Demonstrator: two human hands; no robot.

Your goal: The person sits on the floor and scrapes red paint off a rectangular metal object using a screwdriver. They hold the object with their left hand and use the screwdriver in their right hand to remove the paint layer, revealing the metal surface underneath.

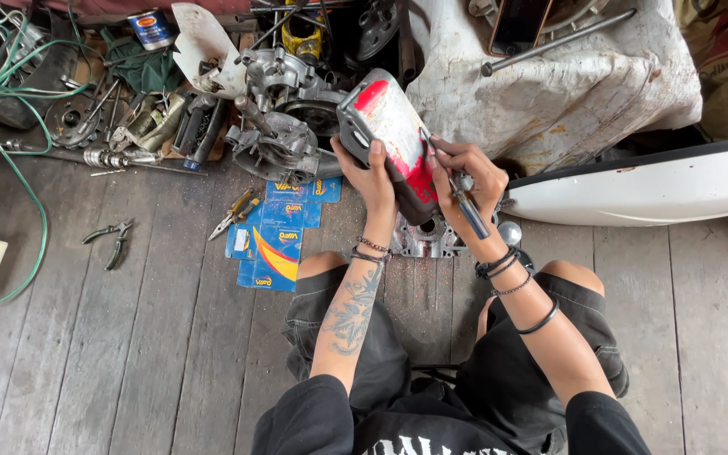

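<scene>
My left hand [370, 177] grips the near edge of a grey metal engine cover [381, 126] with worn red paint, held tilted above my knees. My right hand [469, 181] holds a screwdriver [457, 198] with a dark handle, its thin shaft touching the cover's right edge. Below the cover, a grey engine casing part [425, 240] lies on the wooden floor [128, 337] between my legs.
An engine block [284, 126] and several loose parts lie at the top. Flattened blue and yellow cartons [275, 240], yellow-handled pliers [233, 213] and black pliers [111, 240] lie on the floor. Green cable [27, 185] trails left. A white panel [642, 190] lies right.
</scene>
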